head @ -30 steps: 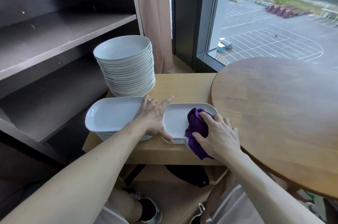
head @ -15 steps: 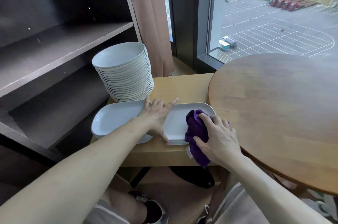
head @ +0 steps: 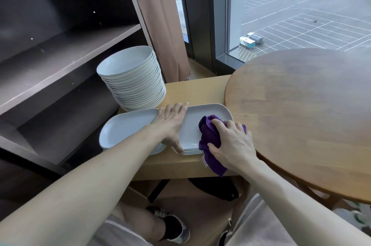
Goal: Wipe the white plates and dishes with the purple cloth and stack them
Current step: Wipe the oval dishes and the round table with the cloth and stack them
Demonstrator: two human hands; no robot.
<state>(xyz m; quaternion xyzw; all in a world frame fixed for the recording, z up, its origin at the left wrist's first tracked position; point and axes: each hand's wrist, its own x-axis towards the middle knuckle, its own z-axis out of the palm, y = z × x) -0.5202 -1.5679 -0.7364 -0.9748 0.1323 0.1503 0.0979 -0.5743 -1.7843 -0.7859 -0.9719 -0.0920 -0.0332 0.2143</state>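
A stack of white rectangular plates (head: 200,113) lies near the front of a low light-wood table (head: 200,89). My left hand (head: 172,123) rests flat on the stack's left edge, fingers straight and thumb at the front rim. My right hand (head: 230,143) grips a bunched purple cloth (head: 208,135) and presses it on the right part of the top plate. Left of that stack sits a white oval dish (head: 124,129). Behind it rises a tall stack of round white plates (head: 132,77).
A round brown table (head: 301,113) overlaps the low table's right side. Dark shelves (head: 60,48) stand to the left, a curtain (head: 160,24) and window behind. My knees and a shoe (head: 170,225) are below the table's front edge.
The camera view has shifted; my left hand stays on the rectangular plates' left edge. The purple cloth has slid slightly across the top plate under my right hand.
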